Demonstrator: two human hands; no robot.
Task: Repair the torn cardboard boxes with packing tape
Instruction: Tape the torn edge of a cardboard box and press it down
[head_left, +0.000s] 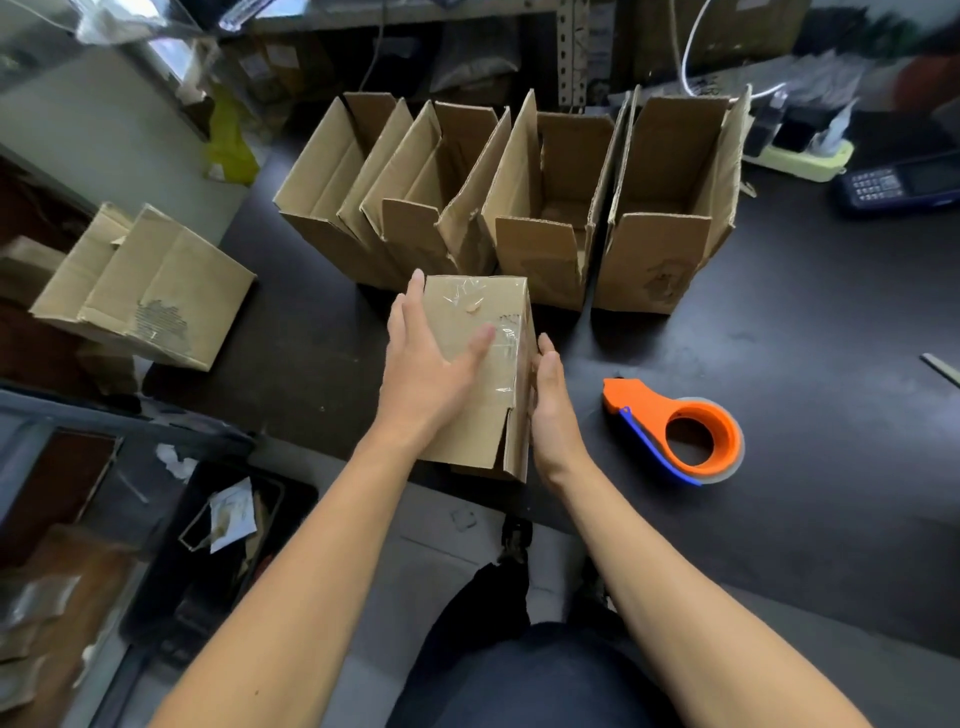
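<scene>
A small cardboard box (493, 312) stands near the front edge of the black table (779, 364), with clear packing tape across its upper face. My left hand (426, 364) lies flat on that face, fingers straight, thumb stretched toward the taped patch. My right hand (550, 405) presses flat against the box's right side. An orange and blue tape dispenser (680, 431) with a clear roll lies on the table to the right of the box, apart from both hands.
Several open cardboard boxes (550, 208) stand in a row behind the small box. Another torn box (150, 291) rests at the left, off the table edge. A handheld scanner (904, 182) lies at the far right. Bins with scraps sit on the floor at the left.
</scene>
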